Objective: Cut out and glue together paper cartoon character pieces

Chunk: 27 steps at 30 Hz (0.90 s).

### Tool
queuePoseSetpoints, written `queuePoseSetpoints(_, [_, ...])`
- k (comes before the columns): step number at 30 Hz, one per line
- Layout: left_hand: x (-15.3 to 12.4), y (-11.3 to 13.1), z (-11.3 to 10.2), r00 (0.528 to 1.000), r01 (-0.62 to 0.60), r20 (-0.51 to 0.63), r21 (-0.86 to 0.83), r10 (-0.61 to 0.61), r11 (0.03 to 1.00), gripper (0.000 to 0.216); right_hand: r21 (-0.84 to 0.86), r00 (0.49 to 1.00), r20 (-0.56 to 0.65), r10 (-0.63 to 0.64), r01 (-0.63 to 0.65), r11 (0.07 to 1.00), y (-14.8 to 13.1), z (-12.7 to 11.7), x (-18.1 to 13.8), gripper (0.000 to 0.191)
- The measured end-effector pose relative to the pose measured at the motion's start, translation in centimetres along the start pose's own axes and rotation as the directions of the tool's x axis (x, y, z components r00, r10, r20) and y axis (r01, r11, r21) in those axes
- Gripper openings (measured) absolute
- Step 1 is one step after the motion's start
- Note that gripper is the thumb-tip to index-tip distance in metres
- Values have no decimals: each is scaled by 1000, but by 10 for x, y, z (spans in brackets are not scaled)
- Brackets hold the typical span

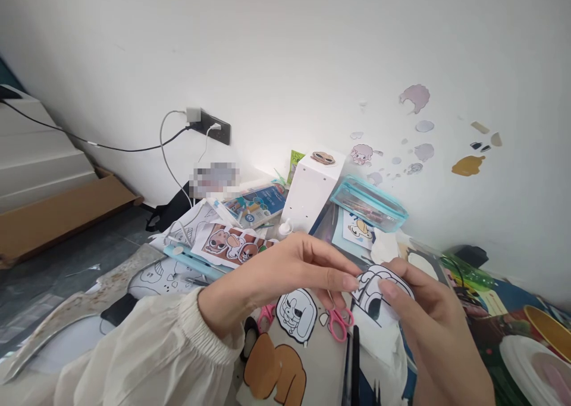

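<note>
Head view: I look down at two hands over a messy worktop (111,302) next to a white wall.
Far left: a flat brown cardboard (62,212) lies on the floor.
Wall socket (214,125): a plug and thin wires hang from it.
Left hand (285,269): it reaches in from a puffy white sleeve (147,346). Its grip is pinched tight on the left edge of the paper cut-out (375,290).
Dog picture (295,315): a small black and white one lies flat just under the left hand.
White box (310,194): it stands up at the back, with a small brown face on top.
Pink scissors (339,322): they lie on the worktop under the hands. Nobody holds them.
Paper cut-out: it is up in the air between both hands, above the scissors.
Blue pencil case (368,202): it leans on the white box.
Right hand (428,328): its thumb presses the front of the paper cut-out and its fingers are behind. That grip is closed on it too.
Doing it well: I think soft pinches near the edges are best, so the thin paper does not bend or rip.
Words: the blue pen box (256,203) has print, but it is too small to read.
</note>
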<state>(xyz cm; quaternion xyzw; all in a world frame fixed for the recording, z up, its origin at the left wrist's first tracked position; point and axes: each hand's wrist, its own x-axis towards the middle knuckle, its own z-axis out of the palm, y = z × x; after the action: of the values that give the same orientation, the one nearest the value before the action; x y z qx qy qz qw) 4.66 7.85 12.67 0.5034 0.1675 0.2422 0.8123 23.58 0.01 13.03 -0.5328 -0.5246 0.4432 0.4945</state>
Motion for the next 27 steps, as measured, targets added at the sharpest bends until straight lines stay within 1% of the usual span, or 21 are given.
queuePoseSetpoints(4, [0,-1,2,1000,-2,-23,-2,2,1000,19,-11,999,-37,-16,15,1000,-2,0,-3,25])
queuePoseSetpoints(8, [0,-2,3,999,-19,-31,6,19,1000,17,-2,996,-81,23,-23,1000,-6,5,-5,27])
queuePoseSetpoints(10, [-1,-2,4,999,-29,-40,13,29,1000,17,-8,994,-104,20,-21,1000,-7,6,-5,28])
queuePoseSetpoints(13, [-1,-1,6,998,-43,-51,23,44,999,14,-32,995,-102,-25,22,999,-4,4,-2,25])
queuePoseSetpoints(16, [-2,0,8,997,-52,-57,36,54,998,11,-47,994,-107,-11,6,999,-2,0,-1,22])
queuePoseSetpoints(20, [-2,-1,10,993,-87,-75,79,93,993,12,-84,990,-140,-15,4,996,-3,-2,-3,21])
queuePoseSetpoints(23, [-2,-2,9,989,-106,-88,97,115,990,13,-58,989,-147,-15,6,998,-3,-2,-3,20])
queuePoseSetpoints(27, [-1,-4,10,987,-101,-117,74,109,992,14,-14,989,-148,-12,10,1000,-3,-1,-3,18])
